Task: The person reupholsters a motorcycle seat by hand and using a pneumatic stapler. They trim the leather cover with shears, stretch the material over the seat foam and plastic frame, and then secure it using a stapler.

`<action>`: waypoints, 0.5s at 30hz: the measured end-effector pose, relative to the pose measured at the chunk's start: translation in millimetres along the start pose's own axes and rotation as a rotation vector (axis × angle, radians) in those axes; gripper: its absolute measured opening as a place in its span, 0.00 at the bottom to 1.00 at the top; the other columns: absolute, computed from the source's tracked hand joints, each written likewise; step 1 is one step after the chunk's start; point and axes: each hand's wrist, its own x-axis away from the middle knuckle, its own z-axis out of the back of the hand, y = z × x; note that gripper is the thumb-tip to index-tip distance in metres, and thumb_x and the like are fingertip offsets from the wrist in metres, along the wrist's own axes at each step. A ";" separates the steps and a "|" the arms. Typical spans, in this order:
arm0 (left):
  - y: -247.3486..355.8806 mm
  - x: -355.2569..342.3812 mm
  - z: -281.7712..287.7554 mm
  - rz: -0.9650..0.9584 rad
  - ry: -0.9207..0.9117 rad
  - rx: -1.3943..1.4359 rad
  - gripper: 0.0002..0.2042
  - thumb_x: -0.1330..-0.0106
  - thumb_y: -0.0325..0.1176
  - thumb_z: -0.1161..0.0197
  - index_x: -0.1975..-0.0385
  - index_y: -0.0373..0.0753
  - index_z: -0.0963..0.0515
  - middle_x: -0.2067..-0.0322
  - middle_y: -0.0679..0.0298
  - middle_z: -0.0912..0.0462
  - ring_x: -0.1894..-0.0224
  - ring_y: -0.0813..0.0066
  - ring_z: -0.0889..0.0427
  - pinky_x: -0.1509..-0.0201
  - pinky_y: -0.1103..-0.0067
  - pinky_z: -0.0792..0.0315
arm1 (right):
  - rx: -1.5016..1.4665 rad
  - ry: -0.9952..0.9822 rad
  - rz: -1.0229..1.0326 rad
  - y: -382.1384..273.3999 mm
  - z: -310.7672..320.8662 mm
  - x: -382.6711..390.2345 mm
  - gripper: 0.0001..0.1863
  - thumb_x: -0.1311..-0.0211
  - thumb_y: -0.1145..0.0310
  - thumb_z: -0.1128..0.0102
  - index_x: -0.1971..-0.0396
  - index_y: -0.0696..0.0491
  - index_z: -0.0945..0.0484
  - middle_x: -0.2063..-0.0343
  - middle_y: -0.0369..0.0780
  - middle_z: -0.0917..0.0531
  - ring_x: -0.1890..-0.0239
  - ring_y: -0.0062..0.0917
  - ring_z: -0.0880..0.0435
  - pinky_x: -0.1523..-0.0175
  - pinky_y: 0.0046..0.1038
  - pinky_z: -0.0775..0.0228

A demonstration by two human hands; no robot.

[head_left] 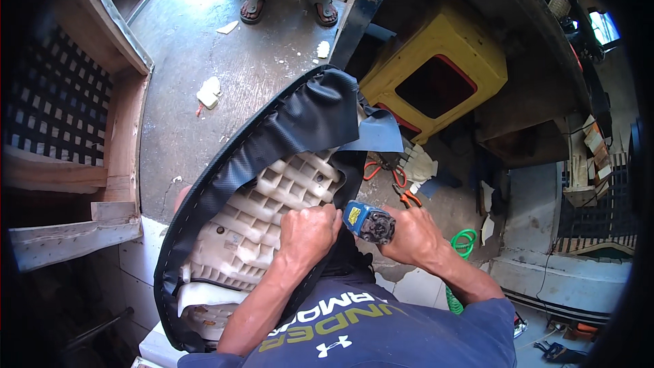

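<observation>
A motorcycle seat lies upside down before me, its off-white ribbed plastic base (255, 228) facing up. Black vinyl cover (300, 110) wraps over its edges, with a line of staples or stitches along the left rim; a loose flap hangs at the far right end. My left hand (308, 233) is closed on the near right edge of the cover, pressing it against the base. In my right hand (414, 235) is a blue staple gun (364, 220), its nose at that edge beside my left fingers. The exact contact point is hidden.
A green coiled air hose (463, 242) hangs by my right forearm. Red-handled pliers (400, 176) and an orange-handled tool (409, 198) lie beyond. A yellow box-like frame (477, 51) stands right. Another person's sandalled feet (253, 8) are ahead; foam scraps (210, 91) litter the floor.
</observation>
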 end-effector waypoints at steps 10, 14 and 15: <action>0.4 0.0 1.1 -0.001 -0.006 -0.008 0.18 0.28 0.43 0.35 0.80 0.40 0.20 0.80 0.53 0.17 0.77 0.50 0.15 0.72 0.58 0.23 | -0.105 0.041 0.001 4.3 13.5 -9.5 0.14 0.48 0.68 0.26 0.62 0.58 0.13 0.73 0.55 0.13 0.65 0.54 0.13 0.60 0.43 0.18; -0.8 0.8 -5.2 0.002 -0.002 -0.007 0.18 0.29 0.43 0.34 0.80 0.40 0.20 0.81 0.53 0.16 0.77 0.49 0.15 0.72 0.58 0.23 | -0.037 0.046 -0.012 9.1 3.4 -12.4 0.14 0.49 0.68 0.26 0.63 0.58 0.13 0.73 0.54 0.13 0.67 0.52 0.12 0.60 0.42 0.18; 0.3 -0.2 -2.7 0.006 -0.006 -0.025 0.18 0.29 0.43 0.34 0.79 0.40 0.20 0.81 0.53 0.16 0.77 0.49 0.15 0.72 0.58 0.23 | -0.038 0.051 -0.007 12.4 4.6 -13.9 0.14 0.50 0.68 0.26 0.63 0.58 0.13 0.73 0.54 0.13 0.67 0.51 0.11 0.60 0.42 0.18</action>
